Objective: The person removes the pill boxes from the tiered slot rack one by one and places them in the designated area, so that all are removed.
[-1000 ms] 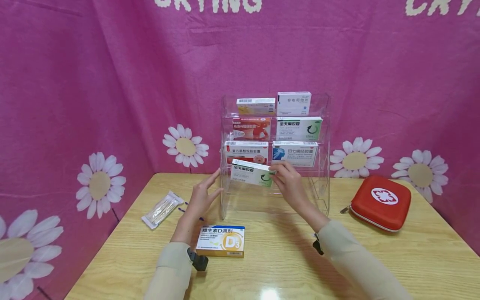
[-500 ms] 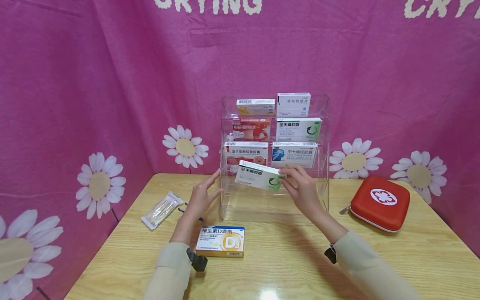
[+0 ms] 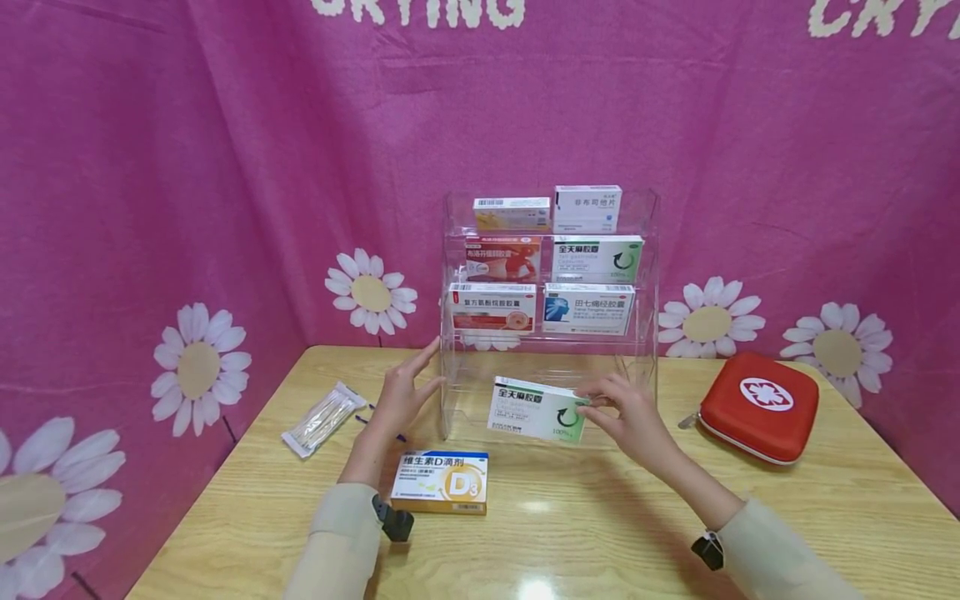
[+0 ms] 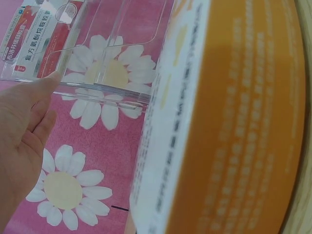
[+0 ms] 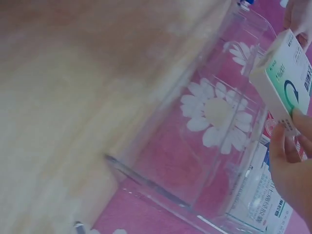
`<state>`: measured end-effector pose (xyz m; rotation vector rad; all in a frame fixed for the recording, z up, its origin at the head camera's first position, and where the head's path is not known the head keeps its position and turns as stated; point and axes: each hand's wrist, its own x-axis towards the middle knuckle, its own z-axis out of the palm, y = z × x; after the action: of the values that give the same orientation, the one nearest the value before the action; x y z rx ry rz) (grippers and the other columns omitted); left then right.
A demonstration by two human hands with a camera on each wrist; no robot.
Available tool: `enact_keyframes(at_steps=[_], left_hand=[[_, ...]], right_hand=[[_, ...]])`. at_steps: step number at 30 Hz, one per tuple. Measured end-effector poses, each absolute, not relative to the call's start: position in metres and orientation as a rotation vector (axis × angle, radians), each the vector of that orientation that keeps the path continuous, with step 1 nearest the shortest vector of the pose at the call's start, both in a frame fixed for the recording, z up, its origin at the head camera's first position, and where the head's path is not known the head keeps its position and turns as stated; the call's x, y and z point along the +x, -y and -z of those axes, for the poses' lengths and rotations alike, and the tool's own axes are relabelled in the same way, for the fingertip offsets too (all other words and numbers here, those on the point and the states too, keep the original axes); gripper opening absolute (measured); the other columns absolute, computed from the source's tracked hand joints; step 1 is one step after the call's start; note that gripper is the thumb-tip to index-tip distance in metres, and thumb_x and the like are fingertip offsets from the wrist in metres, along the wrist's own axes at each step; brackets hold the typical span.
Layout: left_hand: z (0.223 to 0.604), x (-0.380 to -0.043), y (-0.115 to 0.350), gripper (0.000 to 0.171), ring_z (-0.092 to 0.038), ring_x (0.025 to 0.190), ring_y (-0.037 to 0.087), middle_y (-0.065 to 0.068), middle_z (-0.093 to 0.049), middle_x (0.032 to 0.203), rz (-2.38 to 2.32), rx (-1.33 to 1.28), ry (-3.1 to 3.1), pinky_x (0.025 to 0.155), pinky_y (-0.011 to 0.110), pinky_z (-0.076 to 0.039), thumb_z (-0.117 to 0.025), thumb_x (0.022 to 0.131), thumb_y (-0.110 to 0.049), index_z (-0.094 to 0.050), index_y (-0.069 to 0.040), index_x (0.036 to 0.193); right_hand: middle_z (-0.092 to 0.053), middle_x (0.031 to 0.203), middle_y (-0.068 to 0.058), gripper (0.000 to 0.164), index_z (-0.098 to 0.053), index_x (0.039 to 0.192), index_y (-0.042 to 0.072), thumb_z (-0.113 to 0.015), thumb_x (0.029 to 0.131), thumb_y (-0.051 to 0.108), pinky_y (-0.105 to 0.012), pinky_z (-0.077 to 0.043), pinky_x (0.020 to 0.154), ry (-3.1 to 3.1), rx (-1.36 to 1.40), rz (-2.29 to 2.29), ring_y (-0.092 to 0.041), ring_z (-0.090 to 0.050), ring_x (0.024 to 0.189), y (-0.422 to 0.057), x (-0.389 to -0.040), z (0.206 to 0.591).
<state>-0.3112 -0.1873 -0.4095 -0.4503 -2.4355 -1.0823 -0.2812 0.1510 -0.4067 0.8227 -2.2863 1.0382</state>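
My right hand (image 3: pixel 626 417) pinches the right end of a white and green medicine box (image 3: pixel 534 410) between thumb and fingers. That box is held in front of the lower part of a clear acrylic display stand (image 3: pixel 446 375), its printed face towards me and its right end dipping slightly. In the right wrist view, the thumb lies on the box's green end (image 5: pixel 280 80). My left hand (image 3: pixel 401 398) rests its fairly straight fingers against the stand's left side. A yellow and white vitamin D box (image 3: pixel 440 483) lies on the table near the left wrist.
Medicine boxes fill three upper tiers, including a red one (image 3: pixel 502 260) and a blue-marked white one (image 3: pixel 588 310). A cotton swab pack (image 3: pixel 324 419) lies left on the wooden table (image 3: pixel 585 542). A red zipped case (image 3: pixel 759 408) sits right. A pink curtain (image 3: pixel 225 167) hangs behind.
My right hand has brought the white and green medicine box down and to the right, from just below the third tier to the stand's lower front. The left hand stays at the stand's side.
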Motion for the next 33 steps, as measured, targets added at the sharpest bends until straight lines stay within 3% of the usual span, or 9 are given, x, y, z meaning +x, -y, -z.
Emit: enact_keyframes(at_steps=[15,33], left_hand=[[0.409,-0.312,0.188,0.061,-0.062,0.119,0.040,0.017,-0.054,0.143,1.081,-0.457,2.438,0.108,0.047,-0.049,-0.070,0.088,-0.007,-0.047,-0.008,0.145],[0.410,-0.313,0.188,0.062,-0.063,0.117,0.041,0.019,-0.054,0.142,1.051,-0.493,2.406,0.106,0.048,-0.051,-0.072,0.086,-0.004,-0.048,-0.004,0.143]], right_hand=[[-0.070,0.091,-0.011,0.010,-0.070,0.092,0.003,-0.074,0.083,0.005,-0.018,-0.061,0.073,2.650,0.978,-1.241,0.004,-0.060,0.081,-0.166,-0.275,0.434],[-0.072,0.088,-0.006,0.010,-0.070,0.094,0.005,-0.072,0.087,0.012,-0.015,-0.054,0.069,2.864,1.045,-1.225,0.003,-0.058,0.078,-0.159,-0.283,0.441]])
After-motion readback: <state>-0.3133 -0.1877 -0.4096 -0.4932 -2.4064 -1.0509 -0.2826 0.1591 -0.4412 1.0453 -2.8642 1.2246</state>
